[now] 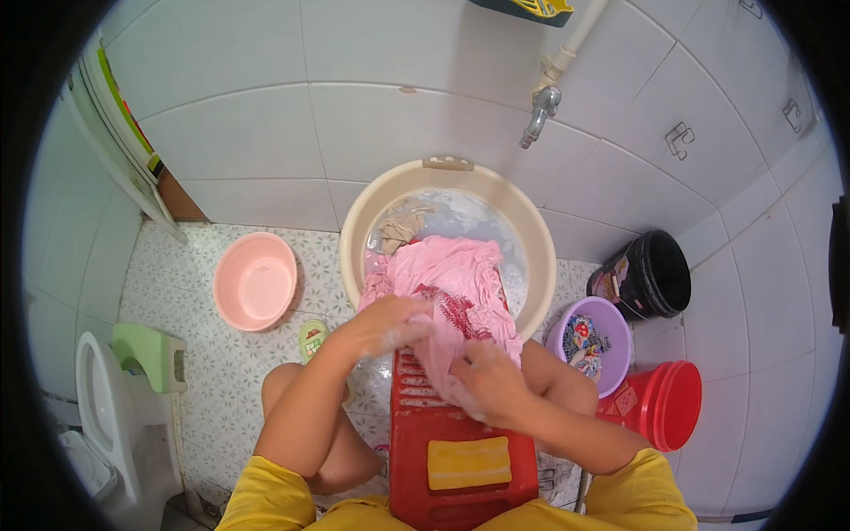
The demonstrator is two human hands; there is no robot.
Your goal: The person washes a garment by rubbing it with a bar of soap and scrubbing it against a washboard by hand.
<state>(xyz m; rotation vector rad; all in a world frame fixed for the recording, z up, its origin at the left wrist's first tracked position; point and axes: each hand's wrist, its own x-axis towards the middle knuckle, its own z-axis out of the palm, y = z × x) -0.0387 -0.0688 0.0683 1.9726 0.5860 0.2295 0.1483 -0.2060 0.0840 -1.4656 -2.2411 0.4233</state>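
A wet pink garment with a dark red print (pixel 445 265) lies over the upper part of a red plastic washboard (pixel 465 425) and hangs into a large cream basin (pixel 546 265) of soapy water. My left hand (pixel 392 325) is at the garment's left edge, blurred, its grip unclear. Lower down on the right, my right hand (pixel 488 378) has its fingers closed on a fold of the garment. A yellow bar of laundry soap (pixel 469 462) rests in the washboard's recess near my body. Beige cloth (pixel 402 229) floats at the basin's left.
On the left stand a pink basin (pixel 255 282), a green stool (pixel 149 355) and a toilet (pixel 99 398). To the right are a black bucket (pixel 641 275), a purple basin (pixel 621 345) with cloths and a red bucket (pixel 664 405). A metal tap (pixel 541 116) juts from the wall.
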